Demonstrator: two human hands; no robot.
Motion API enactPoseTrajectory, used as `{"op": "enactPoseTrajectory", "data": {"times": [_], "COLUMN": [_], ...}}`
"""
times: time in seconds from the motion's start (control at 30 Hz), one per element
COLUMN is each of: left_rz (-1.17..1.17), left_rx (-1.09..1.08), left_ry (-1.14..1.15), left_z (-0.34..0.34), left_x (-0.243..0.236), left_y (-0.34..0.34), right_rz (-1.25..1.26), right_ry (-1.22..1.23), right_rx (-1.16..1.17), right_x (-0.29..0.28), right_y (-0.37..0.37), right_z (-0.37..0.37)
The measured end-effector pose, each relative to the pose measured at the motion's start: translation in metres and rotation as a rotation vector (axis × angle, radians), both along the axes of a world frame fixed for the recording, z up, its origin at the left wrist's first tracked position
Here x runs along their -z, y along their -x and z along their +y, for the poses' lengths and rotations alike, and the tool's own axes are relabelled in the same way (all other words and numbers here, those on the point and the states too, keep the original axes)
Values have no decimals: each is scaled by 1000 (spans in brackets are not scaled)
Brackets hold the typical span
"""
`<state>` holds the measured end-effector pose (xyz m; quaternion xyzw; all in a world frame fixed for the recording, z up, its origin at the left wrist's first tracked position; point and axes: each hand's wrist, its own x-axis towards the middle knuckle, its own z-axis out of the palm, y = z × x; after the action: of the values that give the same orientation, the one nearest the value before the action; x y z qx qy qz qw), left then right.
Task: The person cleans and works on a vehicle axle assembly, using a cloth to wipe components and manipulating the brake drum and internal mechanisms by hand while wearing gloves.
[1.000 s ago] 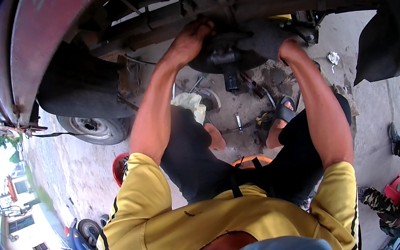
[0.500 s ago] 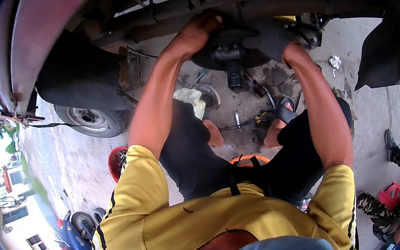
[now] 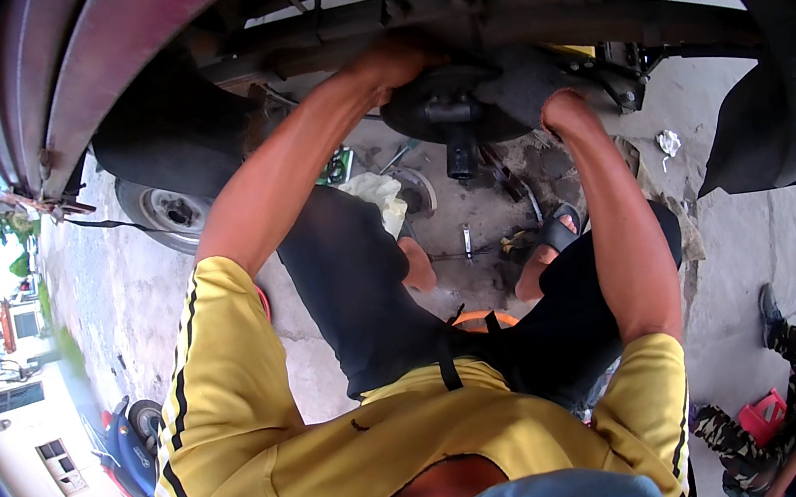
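A dark round plate (image 3: 411,114) with a short black cylinder (image 3: 461,158) at its middle sits under the vehicle's axle beam (image 3: 590,24). My bare left hand (image 3: 393,60) reaches over the plate's upper left edge, next to the beam; its fingers are lost in shadow and blur. At the plate's right side is my right hand (image 3: 522,83), in a dark glove. It lies against the plate, but glove and plate blend together, so its fingers cannot be made out.
A wheel (image 3: 174,213) stands at left beneath a dark fender. Below the plate lie a wrench (image 3: 468,241), a pale bag (image 3: 379,199) and other tools. An orange rim (image 3: 486,319) shows between my legs. Another person in camouflage trousers (image 3: 793,382) sits at lower right beside a red container (image 3: 763,417).
My left elbow has swung outward to the left, and that hand sits deeper in the shadow by the beam. The right hand stays at the plate. The whole view has shifted slightly.
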<state>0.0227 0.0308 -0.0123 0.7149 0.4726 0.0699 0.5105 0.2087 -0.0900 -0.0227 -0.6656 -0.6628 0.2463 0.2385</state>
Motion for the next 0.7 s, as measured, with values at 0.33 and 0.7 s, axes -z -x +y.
{"op": "enactPoseTrajectory", "data": {"times": [0.33, 0.7], "left_rz": [-87, -269], "left_rx": [-31, -97], "left_ry": [-8, 19], "left_z": [-34, -34], "left_x": [-32, -22], "left_y": [10, 20], "right_rz": [234, 239], "right_ry": [62, -25], "right_rx": [-2, -54], "right_x": [7, -25], "right_y": [-2, 6], "right_z": [8, -5]}}
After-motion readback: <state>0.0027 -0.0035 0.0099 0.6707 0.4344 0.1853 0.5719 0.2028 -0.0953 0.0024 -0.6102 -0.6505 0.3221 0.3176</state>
